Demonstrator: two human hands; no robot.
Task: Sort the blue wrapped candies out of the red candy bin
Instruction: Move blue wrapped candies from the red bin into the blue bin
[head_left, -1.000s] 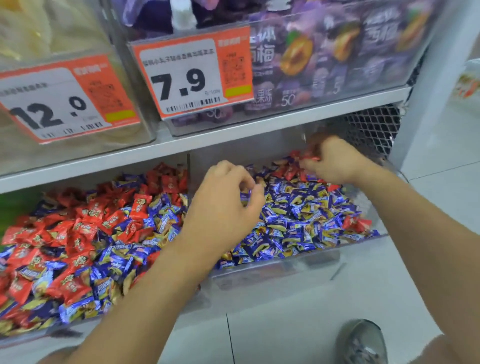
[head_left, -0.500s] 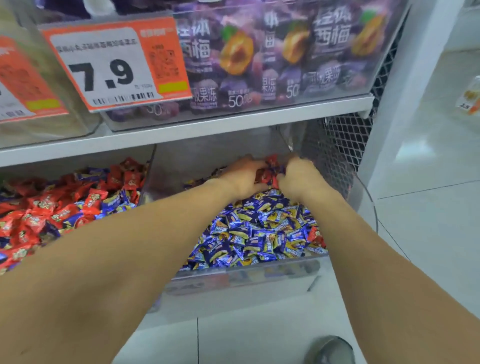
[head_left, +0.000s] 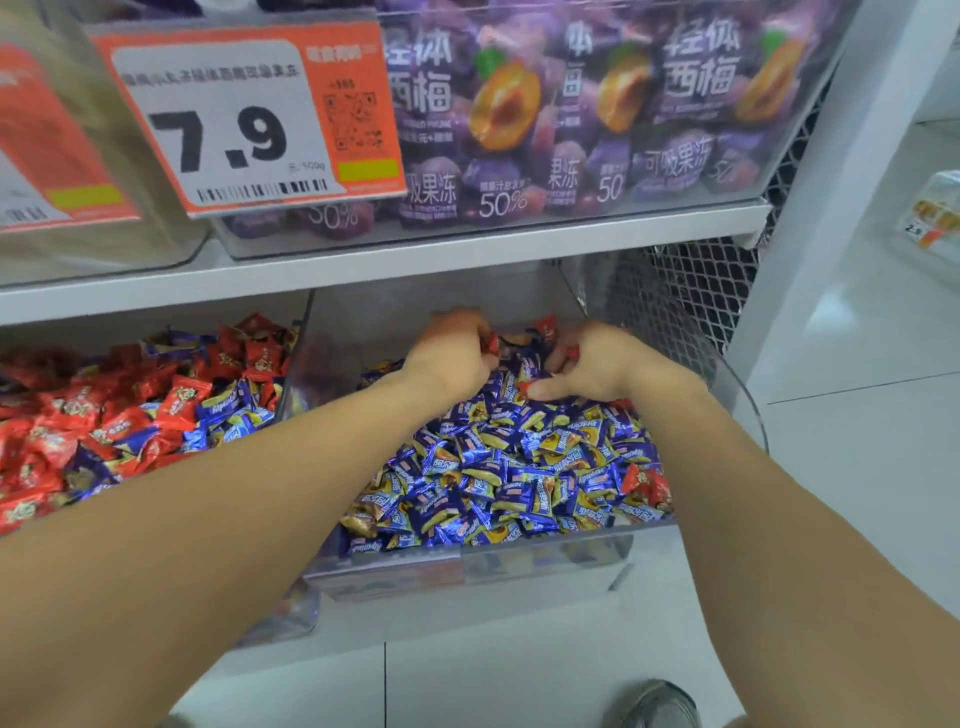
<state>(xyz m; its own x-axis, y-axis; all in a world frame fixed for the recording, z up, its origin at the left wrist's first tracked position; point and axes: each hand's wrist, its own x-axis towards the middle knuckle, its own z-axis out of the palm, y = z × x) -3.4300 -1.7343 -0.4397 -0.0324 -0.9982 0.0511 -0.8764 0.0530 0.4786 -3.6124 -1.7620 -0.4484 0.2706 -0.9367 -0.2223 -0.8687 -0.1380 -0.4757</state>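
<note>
Both hands are working at the back of the right bin (head_left: 467, 566), the clear one heaped with blue candies (head_left: 498, 467). The left hand (head_left: 452, 353) is curling shut on a red candy (head_left: 491, 345), red wrapper showing at its fingertips. The right hand (head_left: 597, 364) is pinching another red piece (head_left: 524, 389) between thumb and forefinger, a second scrap of red showing higher among its fingers. A few more reds are lying along the bin's right edge and back. The left bin (head_left: 291, 374), mostly red, is holding many blue candies (head_left: 228, 405) mixed in, thickest near its right wall and front.

These candies are looking light, small and crinkly, with slick foil likely to slip, so taking one across its plump middle, or by a twisted wrapper end, seems safest. They are lying every which way, their long axes running from one flared end to the other, with no common direction.
</note>
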